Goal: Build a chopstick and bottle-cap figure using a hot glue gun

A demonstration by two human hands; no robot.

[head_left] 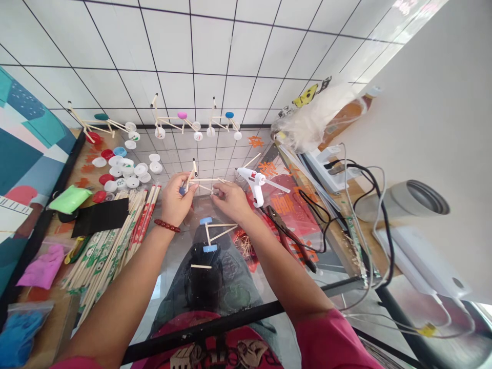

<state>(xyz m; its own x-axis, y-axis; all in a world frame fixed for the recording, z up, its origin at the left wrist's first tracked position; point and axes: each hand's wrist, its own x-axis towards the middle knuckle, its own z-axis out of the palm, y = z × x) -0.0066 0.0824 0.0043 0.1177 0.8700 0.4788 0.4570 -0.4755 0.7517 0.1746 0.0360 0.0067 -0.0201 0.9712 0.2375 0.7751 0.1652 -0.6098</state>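
Observation:
My left hand [178,197], with a red bead bracelet at the wrist, is closed on a small wooden stick frame [207,180] with a black-tipped upright. A bit of blue shows by its fingers. My right hand [231,200] pinches the other end of the same frame; its fingertips partly hide the joint. Nearer me lies a triangular stick piece [219,225] with two blue bottle caps. Below that is a loose short stick [201,266]. A white glue gun [254,184] with a glue stick in its back rests just right of my right hand.
Finished-looking stick models [179,121] with cap wheels stand along the tiled wall. Bottle caps [126,166], wrapped chopsticks [103,246] and clay bags [44,264] lie left. Pliers [290,236], cables [374,205] and a power strip [326,171] are right.

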